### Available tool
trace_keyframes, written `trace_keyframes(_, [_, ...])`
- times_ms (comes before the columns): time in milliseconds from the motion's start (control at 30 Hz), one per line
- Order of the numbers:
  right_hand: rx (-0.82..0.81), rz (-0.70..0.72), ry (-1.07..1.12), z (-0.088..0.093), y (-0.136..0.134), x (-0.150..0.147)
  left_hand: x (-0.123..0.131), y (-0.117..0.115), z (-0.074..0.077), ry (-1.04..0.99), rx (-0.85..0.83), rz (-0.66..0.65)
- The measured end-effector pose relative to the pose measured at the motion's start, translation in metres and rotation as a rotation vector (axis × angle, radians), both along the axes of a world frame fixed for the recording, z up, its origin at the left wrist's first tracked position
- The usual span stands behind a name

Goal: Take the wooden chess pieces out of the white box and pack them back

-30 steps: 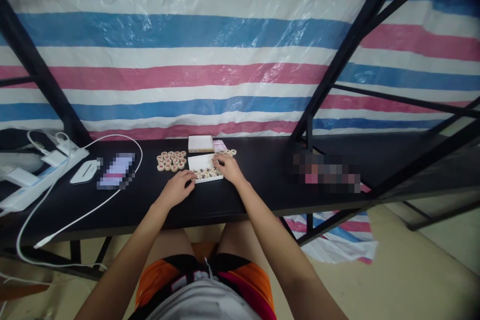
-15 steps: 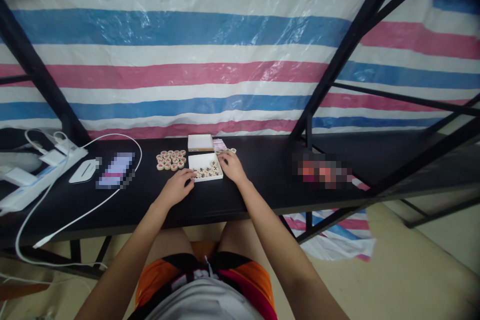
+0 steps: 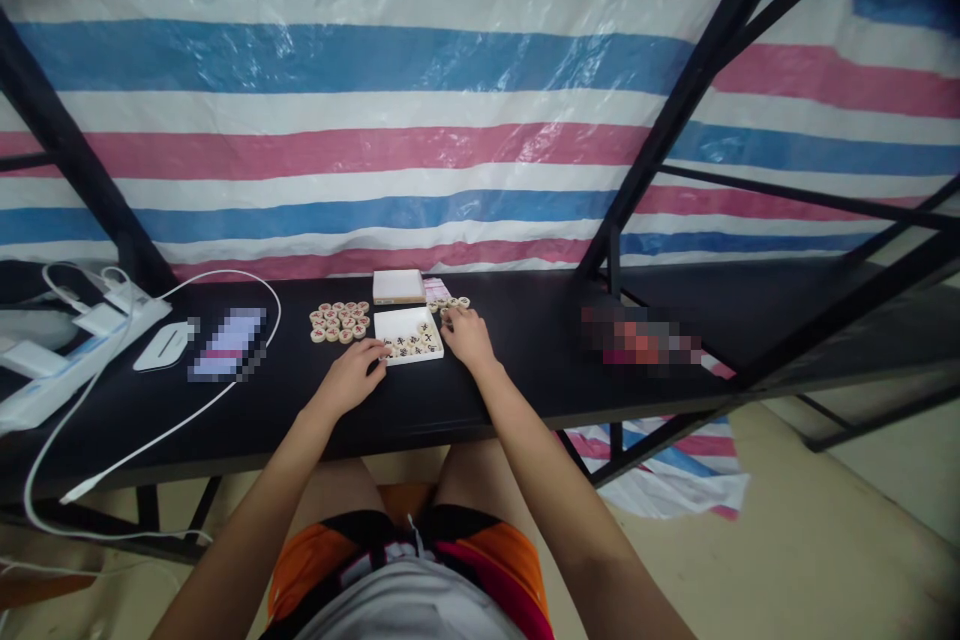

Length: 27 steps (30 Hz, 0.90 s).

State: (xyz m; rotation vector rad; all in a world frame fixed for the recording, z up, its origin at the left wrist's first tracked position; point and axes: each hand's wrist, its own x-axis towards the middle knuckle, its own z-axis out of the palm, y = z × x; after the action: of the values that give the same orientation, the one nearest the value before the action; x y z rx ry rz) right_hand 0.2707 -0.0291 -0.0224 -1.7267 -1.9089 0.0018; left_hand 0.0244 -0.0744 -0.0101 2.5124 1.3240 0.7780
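Note:
A shallow white box (image 3: pixel 391 322) lies on the black table, with several black-marked Chinese chess pieces (image 3: pixel 414 344) in its front and right part. My left hand (image 3: pixel 351 377) grips the box's left front edge, fingertips reaching over the rim. Just beyond the box's right side is my right hand (image 3: pixel 466 335), its fingers bent down and pinched over a small pale piece that they mostly cover. Behind those fingers a short row of Chinese chess pieces (image 3: pixel 459 302) sits on the table. Red-marked pieces (image 3: pixel 341 321) stand grouped in rows left of the box.
A second white box part (image 3: pixel 399 285) and a pinkish paper (image 3: pixel 436 289) lie at the back. On the left are a phone (image 3: pixel 229 344), a white flat device (image 3: pixel 163 346), a power strip (image 3: pixel 82 350) and a looping white cable (image 3: pixel 161 440). A blurred reddish item (image 3: pixel 637 337) lies right.
My right hand has shifted slightly right, away from the box, showing more of the pieces behind it. The left hand stays at the box edge. The view has moved a little.

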Motion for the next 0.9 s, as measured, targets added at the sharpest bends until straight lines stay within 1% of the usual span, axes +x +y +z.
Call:
trace_keyframes(133, [0.027,0.022,0.029,0.0,0.001,0.001,0.0,0.0,-0.001,0.0,-0.003,-0.001])
trace_keyframes(267, [0.148,0.053,0.195,0.002,0.0,-0.004,0.0,0.0,0.0,-0.003,0.0,0.002])
trace_keyframes(333, [0.203,0.141,0.279,0.004,-0.001,-0.009,0.001,-0.001,0.001,0.0,0.003,0.001])
trace_keyframes(400, [0.219,0.276,0.315,0.006,-0.004,-0.017,0.001,-0.001,0.001,0.005,0.008,0.004])
trace_keyframes(467, [0.216,0.393,0.309,0.008,-0.006,-0.024,0.001,-0.001,0.0,0.011,0.012,0.011])
trace_keyframes(567, [0.195,0.479,0.28,0.009,-0.007,-0.032,0.002,-0.001,0.0,0.014,0.013,0.009])
trace_keyframes(733, [0.053,0.537,0.193,0.009,-0.002,-0.036,0.002,-0.002,0.002,0.02,-0.009,0.012])
trace_keyframes(900, [0.053,0.513,0.172,0.006,0.001,-0.034,0.002,-0.002,0.003,0.019,-0.003,0.002])
